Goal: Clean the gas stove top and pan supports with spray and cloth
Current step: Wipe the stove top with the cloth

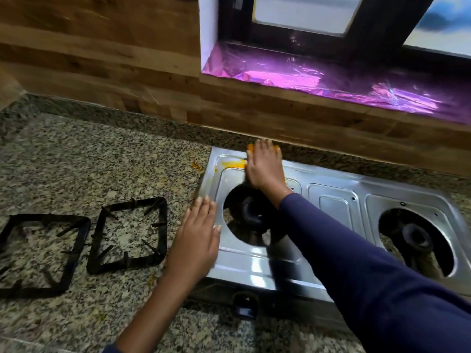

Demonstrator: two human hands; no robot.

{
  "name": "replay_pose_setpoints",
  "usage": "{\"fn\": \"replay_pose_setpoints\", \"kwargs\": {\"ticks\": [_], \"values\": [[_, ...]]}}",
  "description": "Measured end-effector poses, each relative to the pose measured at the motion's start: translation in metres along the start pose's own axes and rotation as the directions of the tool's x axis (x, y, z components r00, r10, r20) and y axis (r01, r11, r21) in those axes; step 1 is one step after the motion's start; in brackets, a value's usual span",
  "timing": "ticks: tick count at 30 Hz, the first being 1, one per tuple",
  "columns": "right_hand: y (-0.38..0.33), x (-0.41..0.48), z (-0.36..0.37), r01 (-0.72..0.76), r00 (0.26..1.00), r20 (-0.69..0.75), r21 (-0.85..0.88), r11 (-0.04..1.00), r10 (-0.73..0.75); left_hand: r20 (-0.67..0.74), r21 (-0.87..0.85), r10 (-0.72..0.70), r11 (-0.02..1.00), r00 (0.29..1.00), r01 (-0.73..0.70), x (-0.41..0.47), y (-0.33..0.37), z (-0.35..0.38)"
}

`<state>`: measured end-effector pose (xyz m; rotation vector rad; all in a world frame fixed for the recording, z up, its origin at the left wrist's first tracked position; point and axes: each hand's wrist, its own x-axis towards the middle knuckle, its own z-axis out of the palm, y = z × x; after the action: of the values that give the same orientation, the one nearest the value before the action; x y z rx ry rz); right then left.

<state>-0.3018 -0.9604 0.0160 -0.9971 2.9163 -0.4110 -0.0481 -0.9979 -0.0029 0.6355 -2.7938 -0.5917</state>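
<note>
Nearest the camera, the dark blue sleeve of the right arm reaches diagonally across the steel stove top, from the lower right corner up toward the back left. At its end the right hand lies flat, fingers pointing away toward the wall, pressing an orange cloth onto the rear rim of the stove; only the cloth's edges show past the fingertips, so how it is gripped cannot be told. Just to the left of that hand an orange smear runs along the back left corner of the stove, its long axis parallel to the rear edge, and a smaller orange spot sits on the granite counter just beyond the stove's left edge. The smear therefore lies leftward of the cloth, and the right hand is much the nearer of the two; a sideways sweep to the left along the rear edge looks like the move this calls for. The left hand is open and flat, holding nothing, resting on the stove's front left edge, seemingly steadying it. Both pan supports lie off the stove on the counter to the left, side by side, beyond the left hand. No spray bottle is in view.
</note>
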Motion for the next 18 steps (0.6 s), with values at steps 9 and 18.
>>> {"fn": "replay_pose_setpoints", "kwargs": {"ticks": [9, 18], "values": [[-0.007, 0.007, 0.001, 0.242, 0.969, 0.052, 0.016, 0.970, -0.243, -0.016, -0.006, 0.014, 1.000, 1.000, -0.014, 0.000, 0.000, 0.001], [0.065, -0.015, -0.031, -0.109, 0.988, -0.061, 0.394, 0.913, 0.144, -0.022, -0.004, 0.007, 1.000, 1.000, -0.007, -0.001, -0.002, 0.002]]}}
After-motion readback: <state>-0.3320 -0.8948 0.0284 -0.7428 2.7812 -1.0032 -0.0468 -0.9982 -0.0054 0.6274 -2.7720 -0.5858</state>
